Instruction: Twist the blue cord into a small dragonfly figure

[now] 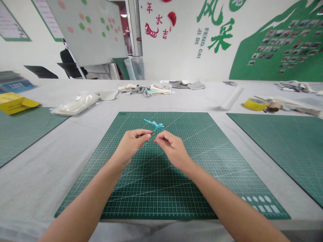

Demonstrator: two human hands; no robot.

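Observation:
A light-blue ribbon, gathered into a bow-like knot with thin loose ends and whitish glints, is held up above a green cutting mat. My left hand pinches its lower tail between thumb and index finger. Just right of it, my right hand is closed in a pinch, its index finger right below the bow. Whatever sits between those right fingertips is hidden. Both hands are off the mat, and a dark shadow lies beneath them.
More cutting mats lie left and right on the pale tablecloth. Along the back are folded cloth pieces, a clear plastic bag, a yellow packet, a yellow tape roll and a white roll.

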